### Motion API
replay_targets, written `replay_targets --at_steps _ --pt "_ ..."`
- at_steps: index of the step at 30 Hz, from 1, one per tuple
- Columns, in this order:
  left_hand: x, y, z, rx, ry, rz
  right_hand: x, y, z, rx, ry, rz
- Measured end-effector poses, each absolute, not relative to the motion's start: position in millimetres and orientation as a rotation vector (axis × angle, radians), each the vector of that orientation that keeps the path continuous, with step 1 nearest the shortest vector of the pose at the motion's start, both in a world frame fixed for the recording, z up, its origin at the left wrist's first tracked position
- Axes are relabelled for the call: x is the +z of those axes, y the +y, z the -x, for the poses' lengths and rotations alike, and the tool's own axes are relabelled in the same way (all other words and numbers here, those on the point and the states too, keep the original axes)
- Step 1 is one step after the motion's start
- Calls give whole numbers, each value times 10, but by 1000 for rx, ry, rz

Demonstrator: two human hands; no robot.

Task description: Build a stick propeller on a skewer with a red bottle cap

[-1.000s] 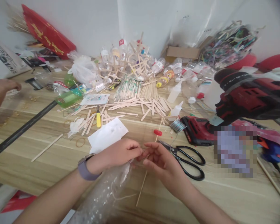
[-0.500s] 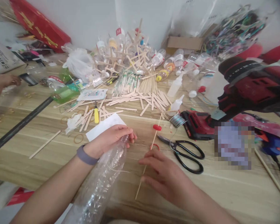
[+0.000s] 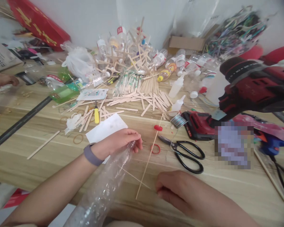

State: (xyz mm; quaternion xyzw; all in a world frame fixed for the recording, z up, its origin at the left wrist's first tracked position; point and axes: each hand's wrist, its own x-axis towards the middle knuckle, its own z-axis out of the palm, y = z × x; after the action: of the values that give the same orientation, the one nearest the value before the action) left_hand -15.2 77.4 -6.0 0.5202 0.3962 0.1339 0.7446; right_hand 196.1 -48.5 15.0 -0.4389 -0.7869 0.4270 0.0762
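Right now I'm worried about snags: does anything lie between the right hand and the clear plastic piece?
Yes: a thin wooden stick lies between the right hand and the clear plastic piece, slanting across the gap. A pale strand crosses it near its lower end.

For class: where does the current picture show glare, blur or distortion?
Head view, glare: white glints along the clear plastic; head view, blur: the right hand looks soft; head view, distortion: the drill seems stretched towards the right edge.

Single head-worn view, facing forward and down, close above the table (image 3: 138,123)
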Motion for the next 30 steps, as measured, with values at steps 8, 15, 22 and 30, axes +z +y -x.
replay_targets --at_steps 8,15,22,30 --pt "-27 720 25 157 977 -1191 -58 -117 -1987 1382 -1432 1743" --pt "-22 745 -113 74 995 -1203 -67 58 -1890 1603 -1198 1672" --pt "-69 769 -152 56 867 -1215 -93 63 -1844 1601 -1290 1632" --pt "-71 758 -128 79 881 -1193 -165 34 -1811 1282 -1473 1698"
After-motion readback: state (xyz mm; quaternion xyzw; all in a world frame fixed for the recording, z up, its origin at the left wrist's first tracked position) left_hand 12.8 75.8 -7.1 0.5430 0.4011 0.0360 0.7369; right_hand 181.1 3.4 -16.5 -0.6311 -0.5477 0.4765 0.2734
